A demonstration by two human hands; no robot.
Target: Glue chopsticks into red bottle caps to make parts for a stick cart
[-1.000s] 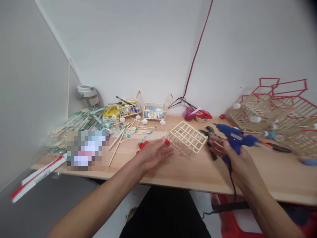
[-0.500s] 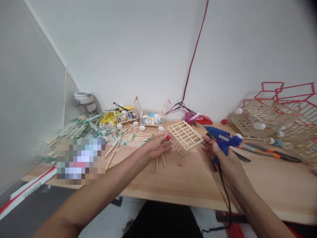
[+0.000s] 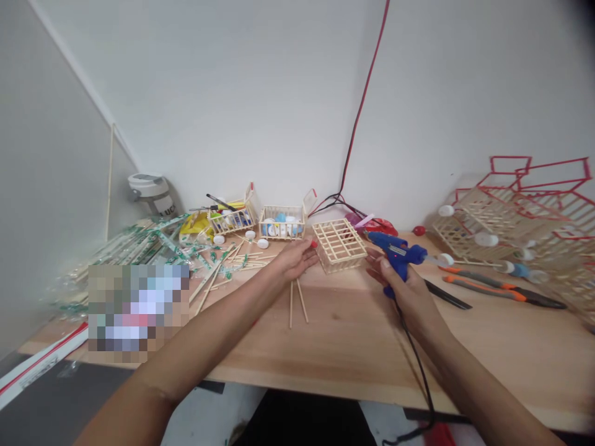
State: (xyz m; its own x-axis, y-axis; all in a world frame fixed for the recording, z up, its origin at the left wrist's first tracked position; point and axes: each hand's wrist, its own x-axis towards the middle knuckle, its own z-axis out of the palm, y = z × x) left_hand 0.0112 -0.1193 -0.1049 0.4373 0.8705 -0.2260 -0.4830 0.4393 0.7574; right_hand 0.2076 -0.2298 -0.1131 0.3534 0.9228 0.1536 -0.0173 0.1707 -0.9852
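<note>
A small lattice basket of wooden sticks (image 3: 341, 244) rests on the table between my hands, its grid side facing up. My left hand (image 3: 297, 259) is at the basket's left edge, fingers stretched out, next to a small red piece (image 3: 314, 244); whether the fingertips touch it I cannot tell. My right hand (image 3: 403, 286) grips a blue hot glue gun (image 3: 395, 252) by its handle, the nozzle pointing left above the basket's right side. Some fingers of that hand reach toward the basket's right corner. Two loose sticks (image 3: 300, 303) lie just below my left hand.
Two stick carts (image 3: 282, 223) with white wheels stand at the back, holding small items. Wrapped sticks (image 3: 134, 248) pile up at the left. Orange-grey pliers (image 3: 506, 290) and stacked red-trimmed stick carts (image 3: 493, 217) are at the right. The gun's cord (image 3: 421, 365) hangs over the front edge.
The basket has gone from tilted to lying flatter on the table. Both hands and the glue gun have shifted slightly left in view, and the camera view has turned a little.
</note>
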